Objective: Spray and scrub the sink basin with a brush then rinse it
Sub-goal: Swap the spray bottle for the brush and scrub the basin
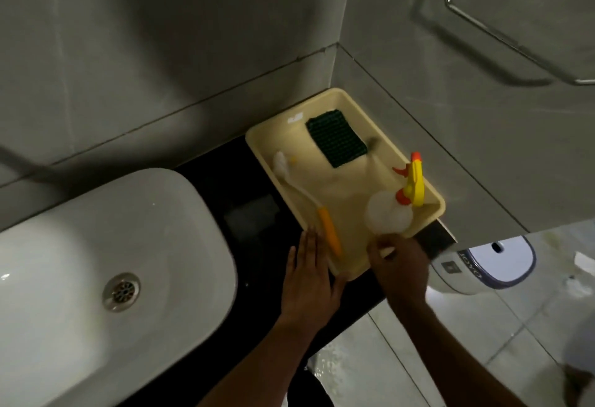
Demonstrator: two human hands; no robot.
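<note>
A white sink basin (96,245) with a metal drain (121,291) fills the left. A cream tray (351,187) sits on the black counter (231,187) to its right. In the tray lie a brush (309,200) with white bristles and an orange handle, a green scrub pad (336,141), and a clear spray bottle (391,213) with a yellow and orange trigger head. My left hand (310,281) rests flat at the tray's near left corner, beside the brush handle. My right hand (399,265) is at the tray's near edge, fingers curled around the base of the spray bottle.
Grey tiled walls meet in a corner behind the tray. A metal towel rail (502,29) hangs on the right wall. A white dispenser (483,265) sits below the counter's right end. Tiled floor shows at the bottom right.
</note>
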